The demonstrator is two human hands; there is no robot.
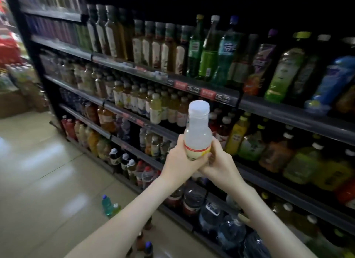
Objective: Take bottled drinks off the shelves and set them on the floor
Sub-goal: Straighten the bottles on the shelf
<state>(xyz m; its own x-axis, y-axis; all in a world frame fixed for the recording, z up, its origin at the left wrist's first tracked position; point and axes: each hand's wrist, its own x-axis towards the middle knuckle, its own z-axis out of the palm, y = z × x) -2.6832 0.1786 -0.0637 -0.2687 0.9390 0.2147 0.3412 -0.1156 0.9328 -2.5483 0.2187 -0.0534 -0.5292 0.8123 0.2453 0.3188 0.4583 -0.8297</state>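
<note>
Now, shelving (288,111): black store racks are seen at an angle from the aisle, every tier packed with bottled drinks.
Floor (48,171): pale glossy tiles are shown beside the racks; the drinks are to be set here.
Held bottle (197,131): a white-capped bottle of cloudy whitish drink is carried upright in the air before the middle tiers, clear of any shelf.
Left hand (182,159): it is wrapped around the bottle's lower body, over the label.
Right hand (219,161): it is curled around the same bottle from the other side.
Step in hand: one bottle is judged to be off the shelf and not yet put down.
Next move: a lowering to the tiles is called for, with the bottle kept upright and the floor bottles not knocked.
Floor bottles: a blue-capped teal bottle (106,205) and a yellow-green bottle (116,209) are stood just beside each other; more caps are glimpsed at the lower edge.
Bottle label: a red band over cream is made out; its writing cannot be read.
Price tags (222,98): digits resembling "05.23" are displayed on the rail; the red tags beside them are blurred.
Brands: none can be read; white characters on a tall teal bottle (227,46) are too smeared.
</note>
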